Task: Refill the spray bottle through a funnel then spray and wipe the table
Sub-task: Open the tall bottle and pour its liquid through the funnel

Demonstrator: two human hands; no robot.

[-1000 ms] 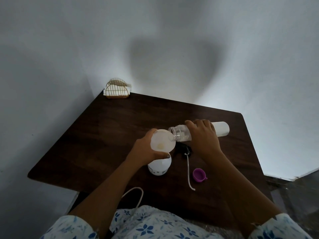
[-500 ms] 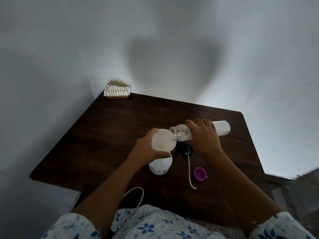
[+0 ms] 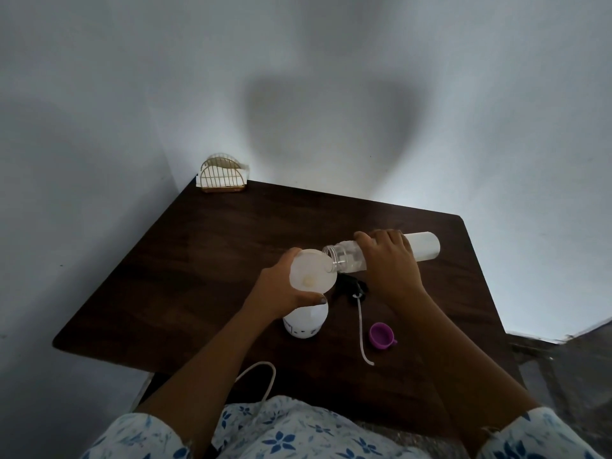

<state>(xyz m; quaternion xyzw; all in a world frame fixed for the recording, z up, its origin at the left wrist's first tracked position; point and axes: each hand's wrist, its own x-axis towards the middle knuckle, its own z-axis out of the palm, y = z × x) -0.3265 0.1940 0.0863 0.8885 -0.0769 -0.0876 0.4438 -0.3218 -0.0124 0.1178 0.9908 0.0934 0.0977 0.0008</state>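
Observation:
A white spray bottle (image 3: 305,323) stands on the dark wooden table (image 3: 205,260) with a white funnel (image 3: 311,270) set in its neck. My left hand (image 3: 278,289) grips the funnel's rim. My right hand (image 3: 390,263) holds a clear water bottle (image 3: 424,248) tipped nearly flat, its open mouth over the funnel's edge. The black spray head (image 3: 352,288) with its white dip tube (image 3: 362,329) lies on the table just right of the spray bottle.
A purple cap (image 3: 381,336) lies near the tube's end. A gold wire napkin holder (image 3: 222,175) stands at the table's far left corner against the wall. A white cord (image 3: 261,376) hangs below the table's near edge.
The water bottle stays tipped over the funnel, its far end raised very slightly. Both hands hold almost the same positions.

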